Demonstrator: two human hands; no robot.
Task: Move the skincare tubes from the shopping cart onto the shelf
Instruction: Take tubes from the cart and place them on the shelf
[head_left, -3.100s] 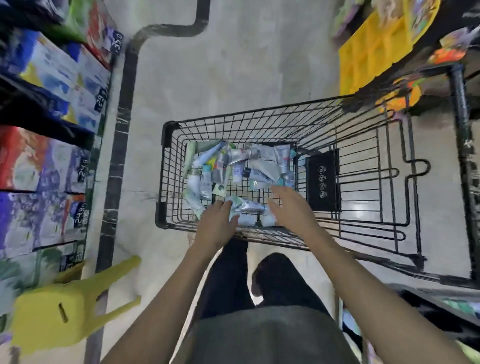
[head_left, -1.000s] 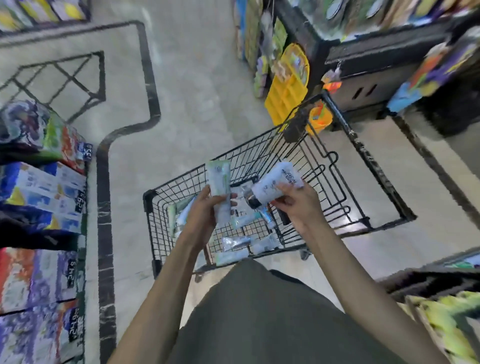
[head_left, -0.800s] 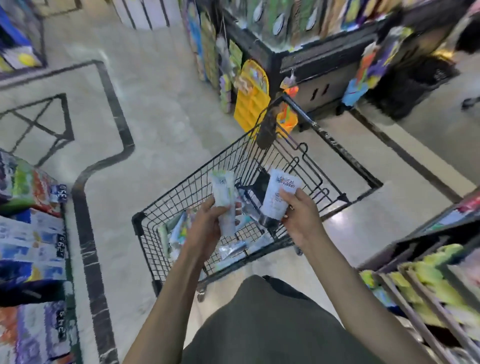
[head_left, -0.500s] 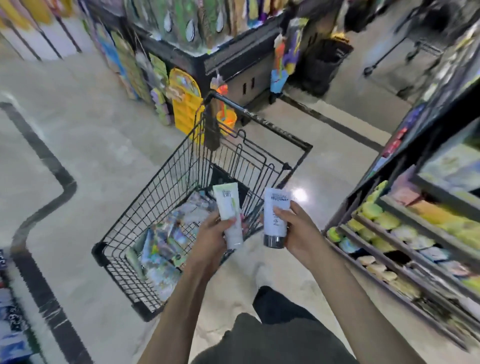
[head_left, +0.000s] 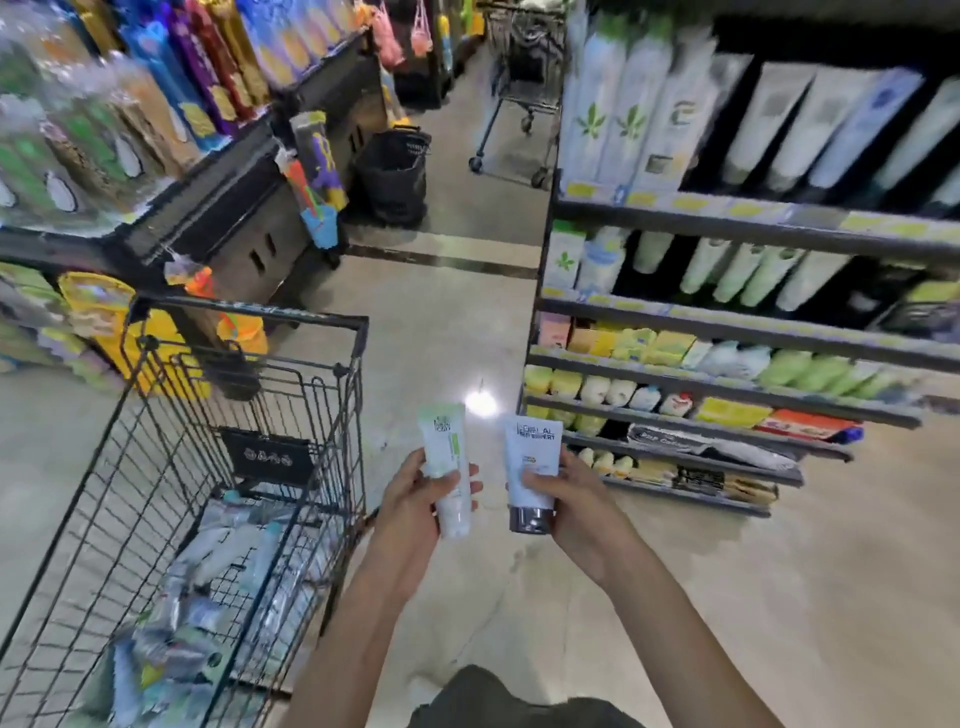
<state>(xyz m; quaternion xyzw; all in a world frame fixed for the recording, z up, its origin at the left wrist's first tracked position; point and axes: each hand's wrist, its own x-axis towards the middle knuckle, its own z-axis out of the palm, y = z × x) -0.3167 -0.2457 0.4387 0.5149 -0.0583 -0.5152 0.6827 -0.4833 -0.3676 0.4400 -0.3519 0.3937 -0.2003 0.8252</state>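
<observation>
Head view: two skincare tubes up in two bare hands, between cart and shelf.

Left hand (head_left: 415, 499) wrapped around one slim white tube with a pale green top (head_left: 448, 467); right hand (head_left: 571, 499) gripping one wider white tube with a silver cap (head_left: 531, 475), cap down. Both upright, just beside each other, apart. Black wire shopping cart (head_left: 332, 395) at left, with more loose tubes (head_left: 218, 571), too blurred to count. Dark shelf unit (head_left: 727, 322) at right, five stocked tiers showing.
</observation>
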